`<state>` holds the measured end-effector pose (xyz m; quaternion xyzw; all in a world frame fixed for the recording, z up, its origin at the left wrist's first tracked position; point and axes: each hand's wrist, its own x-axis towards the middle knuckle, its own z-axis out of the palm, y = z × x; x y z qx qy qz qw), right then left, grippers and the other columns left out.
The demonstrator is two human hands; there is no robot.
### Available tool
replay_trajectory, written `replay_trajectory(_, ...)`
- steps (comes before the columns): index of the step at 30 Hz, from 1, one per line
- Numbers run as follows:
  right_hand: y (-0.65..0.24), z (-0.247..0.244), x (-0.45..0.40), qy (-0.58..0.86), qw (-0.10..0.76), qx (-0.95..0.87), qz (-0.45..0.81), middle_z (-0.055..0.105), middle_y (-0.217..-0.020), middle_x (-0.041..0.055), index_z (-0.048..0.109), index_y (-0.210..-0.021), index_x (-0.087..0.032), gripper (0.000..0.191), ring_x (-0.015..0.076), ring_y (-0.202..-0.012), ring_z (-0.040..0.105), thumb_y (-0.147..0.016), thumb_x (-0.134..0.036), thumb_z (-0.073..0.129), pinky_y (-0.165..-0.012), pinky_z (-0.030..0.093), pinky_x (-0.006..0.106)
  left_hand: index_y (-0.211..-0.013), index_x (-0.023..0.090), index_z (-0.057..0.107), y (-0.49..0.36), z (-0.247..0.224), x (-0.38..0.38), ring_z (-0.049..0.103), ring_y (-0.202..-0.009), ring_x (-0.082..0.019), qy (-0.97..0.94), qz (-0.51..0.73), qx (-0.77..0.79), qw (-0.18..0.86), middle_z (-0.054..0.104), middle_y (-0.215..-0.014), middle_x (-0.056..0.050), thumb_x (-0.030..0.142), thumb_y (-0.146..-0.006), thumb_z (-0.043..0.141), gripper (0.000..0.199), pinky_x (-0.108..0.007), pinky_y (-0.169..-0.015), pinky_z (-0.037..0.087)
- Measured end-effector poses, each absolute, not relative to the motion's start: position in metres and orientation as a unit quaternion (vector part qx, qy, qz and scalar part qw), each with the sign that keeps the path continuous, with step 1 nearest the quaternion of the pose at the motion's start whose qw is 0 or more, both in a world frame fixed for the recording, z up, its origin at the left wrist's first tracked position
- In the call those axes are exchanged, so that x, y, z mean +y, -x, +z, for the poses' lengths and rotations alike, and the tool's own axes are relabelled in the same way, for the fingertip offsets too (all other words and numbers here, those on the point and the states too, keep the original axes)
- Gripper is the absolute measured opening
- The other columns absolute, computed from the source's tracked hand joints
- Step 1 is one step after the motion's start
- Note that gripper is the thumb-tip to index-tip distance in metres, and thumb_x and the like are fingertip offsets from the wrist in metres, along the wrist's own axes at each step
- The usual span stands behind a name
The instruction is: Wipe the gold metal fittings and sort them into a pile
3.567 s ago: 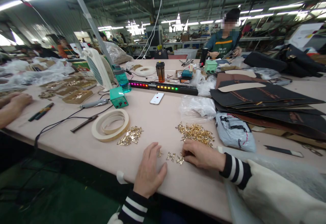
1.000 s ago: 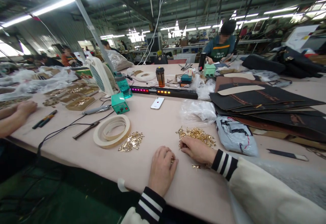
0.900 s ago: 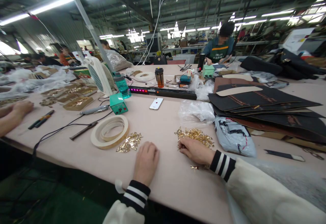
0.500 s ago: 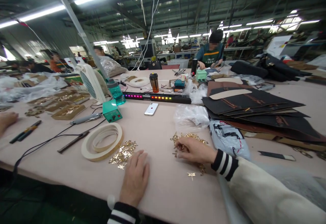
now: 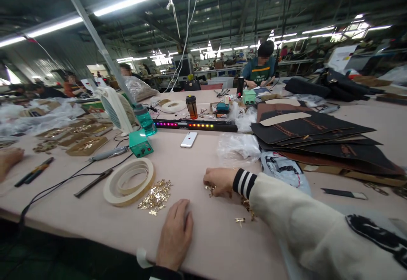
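My left hand (image 5: 176,234) lies on the pink table cover, palm down with its fingers stretched out and holding nothing. Just beyond it is a loose heap of small gold metal pieces (image 5: 156,196). My right hand (image 5: 220,181) has curled fingers pressed down around more gold pieces (image 5: 210,189), some showing under the fingertips. Its palm and sleeve hide part of this second heap; other pieces (image 5: 246,204) show beside the cuff. A single gold piece (image 5: 239,220), shaped like a dragonfly, lies apart nearer the front edge.
A tape roll (image 5: 110,189) lies left of the gold heap, near a green control box (image 5: 140,143) and fan (image 5: 116,110). Beyond are a phone (image 5: 188,139) and a light bar (image 5: 197,125). Dark leather panels (image 5: 305,131) stack at right. A co-worker (image 5: 259,65) sits opposite.
My right hand has moved left and its fingers now press over gold pieces left of the heap. My left hand has shifted slightly right and toward me, still flat.
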<state>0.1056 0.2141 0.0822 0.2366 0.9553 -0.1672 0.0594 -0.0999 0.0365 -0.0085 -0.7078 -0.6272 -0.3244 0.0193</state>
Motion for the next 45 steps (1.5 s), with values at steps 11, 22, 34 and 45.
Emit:
replay_trajectory(11, -0.138, 0.089, 0.149, -0.109, -0.071, 0.934, -0.332, 0.048, -0.152, 0.0098, 0.037, -0.155, -0.027, 0.084, 0.0229, -0.135, 0.053, -0.078, 0.001, 0.055, -0.116, 0.041, 0.037, -0.128, 0.021, 0.058, 0.1, -0.001, 0.034, 0.061, -0.123, -0.026, 0.683, -0.358, -0.635, -0.044, 0.065, -0.127, -0.011, 0.009, -0.089, 0.044, 0.043, -0.05, -0.109, 0.053)
replay_trajectory(22, -0.152, 0.084, 0.153, -0.173, -0.053, 0.943, -0.278, 0.061, -0.135, 0.0124, 0.058, -0.139, -0.019, 0.044, 0.0245, -0.122, 0.06, -0.095, -0.018, 0.055, -0.11, 0.047, 0.04, -0.152, 0.025, 0.044, 0.098, 0.012, 0.029, 0.044, -0.144, -0.022, 0.773, -0.258, -0.572, -0.094, 0.053, -0.153, -0.005, 0.001, -0.08, 0.043, 0.076, -0.049, -0.123, 0.038)
replay_trajectory(34, -0.109, 0.062, 0.153, -0.341, -0.065, 0.908, -0.235, 0.076, -0.097, 0.0103, 0.078, -0.096, -0.02, 0.02, 0.025, -0.088, 0.07, -0.09, -0.027, 0.06, -0.083, 0.051, 0.034, -0.142, 0.022, 0.051, 0.1, 0.009, 0.029, 0.051, -0.136, -0.025, 0.729, -0.318, -0.599, -0.092, 0.057, -0.144, -0.01, 0.003, -0.081, 0.046, 0.064, -0.05, -0.118, 0.044)
replay_trajectory(45, -0.116, 0.053, 0.155, -0.348, -0.086, 0.894, -0.269, 0.077, -0.101, 0.0072, 0.077, -0.1, -0.022, 0.021, 0.0227, -0.093, 0.07, -0.088, -0.023, 0.059, -0.089, 0.051, 0.032, -0.119, 0.025, 0.064, 0.098, 0.019, 0.025, 0.052, -0.135, -0.026, 0.733, -0.334, -0.584, -0.1, 0.056, -0.144, -0.008, 0.003, -0.081, 0.051, 0.046, -0.048, -0.116, 0.045)
